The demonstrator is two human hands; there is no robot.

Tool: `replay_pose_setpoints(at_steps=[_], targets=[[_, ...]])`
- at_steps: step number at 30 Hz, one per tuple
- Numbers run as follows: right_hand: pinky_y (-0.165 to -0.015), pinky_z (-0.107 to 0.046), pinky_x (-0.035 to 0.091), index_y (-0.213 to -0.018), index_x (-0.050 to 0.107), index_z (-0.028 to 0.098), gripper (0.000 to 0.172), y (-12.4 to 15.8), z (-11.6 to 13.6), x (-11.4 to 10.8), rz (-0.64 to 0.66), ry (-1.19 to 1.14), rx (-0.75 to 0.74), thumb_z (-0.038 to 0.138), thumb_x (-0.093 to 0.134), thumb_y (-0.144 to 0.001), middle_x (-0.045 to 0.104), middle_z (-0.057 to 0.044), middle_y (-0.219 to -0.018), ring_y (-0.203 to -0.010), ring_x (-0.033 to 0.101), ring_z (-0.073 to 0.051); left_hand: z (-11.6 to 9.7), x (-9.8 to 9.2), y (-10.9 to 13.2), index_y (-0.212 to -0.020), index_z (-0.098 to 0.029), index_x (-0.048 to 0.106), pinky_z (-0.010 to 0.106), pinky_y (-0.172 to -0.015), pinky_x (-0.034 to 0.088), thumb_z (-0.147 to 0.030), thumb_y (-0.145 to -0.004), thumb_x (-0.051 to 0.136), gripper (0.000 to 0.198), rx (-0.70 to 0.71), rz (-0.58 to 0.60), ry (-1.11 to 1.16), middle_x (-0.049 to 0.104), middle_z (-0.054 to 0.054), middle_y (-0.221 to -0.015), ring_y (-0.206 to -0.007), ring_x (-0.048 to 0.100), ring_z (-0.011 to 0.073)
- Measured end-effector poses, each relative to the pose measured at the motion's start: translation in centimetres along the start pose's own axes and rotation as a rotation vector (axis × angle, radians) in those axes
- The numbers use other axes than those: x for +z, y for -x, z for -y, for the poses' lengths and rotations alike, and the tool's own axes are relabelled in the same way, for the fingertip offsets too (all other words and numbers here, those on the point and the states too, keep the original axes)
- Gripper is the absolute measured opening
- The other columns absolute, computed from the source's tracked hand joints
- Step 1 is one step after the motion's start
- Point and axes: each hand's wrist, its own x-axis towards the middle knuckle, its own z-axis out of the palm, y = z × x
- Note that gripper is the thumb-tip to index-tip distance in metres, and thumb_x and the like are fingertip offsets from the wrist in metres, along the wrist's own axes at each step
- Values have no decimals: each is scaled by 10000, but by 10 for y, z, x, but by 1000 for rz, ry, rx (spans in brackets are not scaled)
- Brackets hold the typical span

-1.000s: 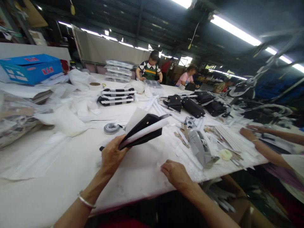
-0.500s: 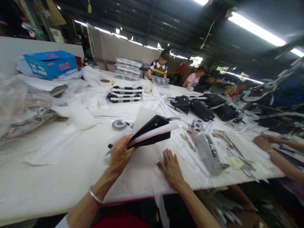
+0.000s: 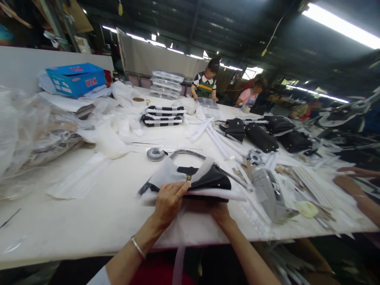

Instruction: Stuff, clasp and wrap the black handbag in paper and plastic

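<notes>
A black handbag (image 3: 212,180) lies on its side near the table's front edge, partly covered by a white sheet (image 3: 166,176). A white padded strip (image 3: 219,194) runs along its near side, and its handle (image 3: 190,152) arches on the far side. My left hand (image 3: 170,202) grips the near edge, fingers beside the gold clasp (image 3: 188,178). Reaching under the right part of the bag, my right hand (image 3: 221,213) has its fingers hidden. A translucent strip (image 3: 179,257) hangs below over the table edge. A grey coil (image 3: 156,154) lies just behind the bag.
To the right stands a grey tape dispenser (image 3: 267,194) among paper scraps; a co-worker's arm (image 3: 359,198) is beyond. Black bags (image 3: 261,136) and wrapped bags (image 3: 163,114) lie farther back. A blue box (image 3: 75,81) and plastic bags (image 3: 26,134) occupy the left.
The handbag has come down from a raised, tilted hold onto the table, clasp and handle now showing. My right hand has moved from flat on the table to beneath the bag.
</notes>
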Motion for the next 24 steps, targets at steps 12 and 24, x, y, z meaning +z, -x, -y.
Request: replay_pose_setpoints(at_steps=[12, 24], targets=[[-944, -467, 494, -1049, 706, 176, 413, 5, -35, -151, -557, -26, 312, 476, 490, -865, 726, -130, -1086, -1032, 653, -298, -2, 7, 13, -1196, -177, 609, 334, -801, 431, -134, -1002, 429, 269, 309, 82, -46, 700, 62, -1095, -993, 623, 176], [-982, -362, 463, -1166, 665, 143, 484, -171, 49, -46, 443, 115, 119, 176, 752, -691, 678, -155, -1219, -1164, 615, -296, 14, 4, 8, -1141, -182, 638, 318, -775, 457, -131, -962, 520, 220, 428, 28, -95, 704, 53, -1072, -956, 630, 175]])
